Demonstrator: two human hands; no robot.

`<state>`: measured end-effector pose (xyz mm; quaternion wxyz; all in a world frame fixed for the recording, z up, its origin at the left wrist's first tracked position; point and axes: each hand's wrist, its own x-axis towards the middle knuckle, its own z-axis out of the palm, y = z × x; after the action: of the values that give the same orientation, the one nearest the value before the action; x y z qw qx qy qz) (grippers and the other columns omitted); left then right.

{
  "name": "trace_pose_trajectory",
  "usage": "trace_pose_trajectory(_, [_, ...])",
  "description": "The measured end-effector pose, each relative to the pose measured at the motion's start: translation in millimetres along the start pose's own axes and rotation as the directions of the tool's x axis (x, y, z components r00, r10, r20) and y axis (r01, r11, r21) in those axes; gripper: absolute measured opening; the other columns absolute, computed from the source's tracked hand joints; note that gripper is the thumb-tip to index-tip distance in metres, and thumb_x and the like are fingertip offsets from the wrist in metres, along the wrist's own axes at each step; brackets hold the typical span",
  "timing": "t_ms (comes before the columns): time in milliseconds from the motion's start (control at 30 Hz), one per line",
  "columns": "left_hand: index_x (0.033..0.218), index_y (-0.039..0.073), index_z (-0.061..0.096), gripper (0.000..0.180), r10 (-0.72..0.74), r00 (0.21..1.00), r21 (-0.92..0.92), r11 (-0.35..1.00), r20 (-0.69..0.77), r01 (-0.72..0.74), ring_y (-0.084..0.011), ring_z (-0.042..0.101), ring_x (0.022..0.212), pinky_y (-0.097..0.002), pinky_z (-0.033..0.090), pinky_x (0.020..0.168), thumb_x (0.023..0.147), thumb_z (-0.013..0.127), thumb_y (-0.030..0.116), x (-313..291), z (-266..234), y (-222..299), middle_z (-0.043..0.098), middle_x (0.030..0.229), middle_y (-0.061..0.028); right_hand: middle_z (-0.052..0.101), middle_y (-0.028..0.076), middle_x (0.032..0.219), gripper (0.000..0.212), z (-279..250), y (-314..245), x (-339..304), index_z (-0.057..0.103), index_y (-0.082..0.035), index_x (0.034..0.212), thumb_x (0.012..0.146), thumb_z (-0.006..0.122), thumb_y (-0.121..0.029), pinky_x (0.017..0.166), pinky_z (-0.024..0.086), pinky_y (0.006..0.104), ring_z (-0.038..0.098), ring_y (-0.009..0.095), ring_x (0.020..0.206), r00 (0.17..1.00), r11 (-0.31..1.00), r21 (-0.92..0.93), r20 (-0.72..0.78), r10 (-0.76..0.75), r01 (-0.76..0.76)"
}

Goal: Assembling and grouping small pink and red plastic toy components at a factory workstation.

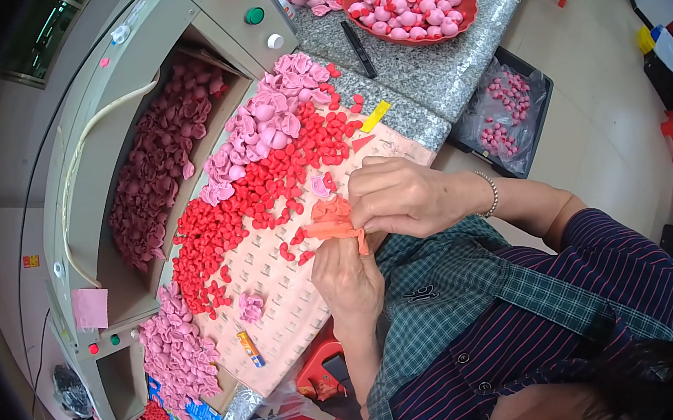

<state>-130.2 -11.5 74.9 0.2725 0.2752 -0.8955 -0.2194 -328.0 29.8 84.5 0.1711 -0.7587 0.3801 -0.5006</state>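
A soft, coral-orange piece [331, 220], thin like cloth or rubber, lies stretched and wrinkled between my hands; its exact kind is unclear. My right hand [400, 195] pinches its edge, fingers bunched together. From below, my left hand [348, 278] grips the same piece with closed fingers, partly hidden behind it. Just beyond my hands lies a small pink and white shell-shaped piece [321, 185] beside a red bit. Many small red moulded pieces [216, 231] spread over the pale pink perforated board [280, 298]. Along its far edge lie pink petal-edged pieces [262, 123].
A grey machine [75, 180] with coloured buttons holds a heap of pink pieces in its opening. Upper right, a red bowl [468, 16] of pink figures stands on the granite counter [421, 78]. A battery [250, 348] lies near the board's edge. Below the counter is a black crate [543, 106].
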Motion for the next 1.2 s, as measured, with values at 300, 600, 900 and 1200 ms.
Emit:
trace_pose_trajectory(300, [0.093, -0.004, 0.062, 0.013, -0.150, 0.989, -0.138, 0.979, 0.016, 0.151, -0.0352, 0.060, 0.068, -0.0420, 0.047, 0.065, 0.097, 0.055, 0.007, -7, -3, 4, 0.060, 0.073, -0.0181, 0.056, 0.011, 0.092, 0.011, -13, -3, 6, 0.059, -0.002, 0.096, 0.087, 0.062, 0.000, 0.076, 0.043, 0.0377, 0.055, 0.028, 0.084, 0.980, 0.971, -0.224, -0.193, 0.042, -0.086])
trace_pose_trajectory(600, [0.101, -0.002, 0.065, 0.021, -0.295, 0.956, -0.393, 0.879, 0.000, 0.271, -0.0177, 0.056, 0.066, -0.0305, 0.045, 0.062, 0.103, 0.050, 0.012, -14, 2, 6, 0.059, 0.074, -0.0076, 0.060, 0.009, 0.100, 0.009, 17, 13, -14, 0.061, 0.004, 0.101, 0.094, 0.060, -0.002, 0.085, 0.047, 0.0323, 0.059, 0.018, 0.095, 0.934, 0.904, 0.345, -0.159, 0.320, -0.251])
trace_pose_trajectory(900, [0.110, -0.003, 0.066, 0.025, -0.220, 0.970, -0.391, 0.906, -0.105, 0.163, -0.0188, 0.061, 0.081, -0.0302, 0.047, 0.072, 0.103, 0.051, 0.016, -15, 12, -8, 0.066, 0.092, -0.0112, 0.063, 0.009, 0.106, 0.010, 28, 12, -23, 0.062, 0.005, 0.105, 0.097, 0.058, 0.000, 0.086, 0.050, 0.0274, 0.061, 0.012, 0.097, 0.865, 0.642, 0.695, -0.056, 0.499, -0.325])
trace_pose_trajectory(1200, [0.108, -0.006, 0.061, 0.019, -0.266, 0.938, -0.554, 0.826, -0.224, 0.102, -0.0238, 0.059, 0.083, -0.0331, 0.049, 0.077, 0.098, 0.050, 0.005, -32, 34, -26, 0.062, 0.098, -0.0179, 0.066, 0.014, 0.094, 0.015, -32, 36, -17, 0.063, 0.003, 0.100, 0.085, 0.066, 0.006, 0.076, 0.052, 0.0333, 0.067, 0.026, 0.085, 0.847, 0.900, -0.338, -0.529, 0.062, -0.277])
